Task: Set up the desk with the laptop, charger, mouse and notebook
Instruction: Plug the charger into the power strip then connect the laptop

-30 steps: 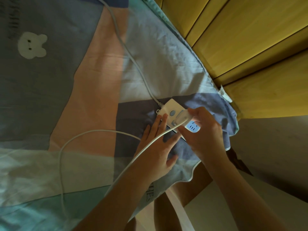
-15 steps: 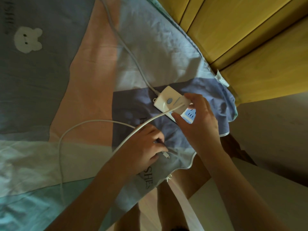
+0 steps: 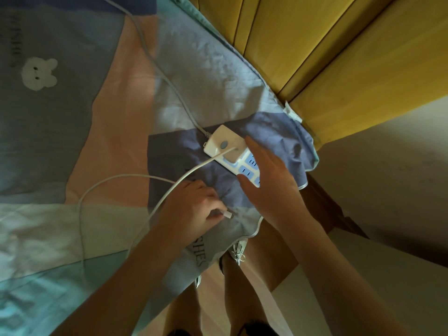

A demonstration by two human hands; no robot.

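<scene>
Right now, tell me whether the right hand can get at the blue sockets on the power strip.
Probably yes. The right hand hovers open directly over the power strip, fingers straight, holding nothing. Only the charger plug occupies one end; the blue sockets beside it lie bare.

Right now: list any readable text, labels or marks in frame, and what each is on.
"SHES": dark letters on the bedsheet near its front edge, at; the start of the word is covered by the left hand.
Dark vertical lettering at the sheet's upper left: too blurred to read.
Power strip: no readable marking; right hand covers part of it.
Charger cable: no text.
</scene>
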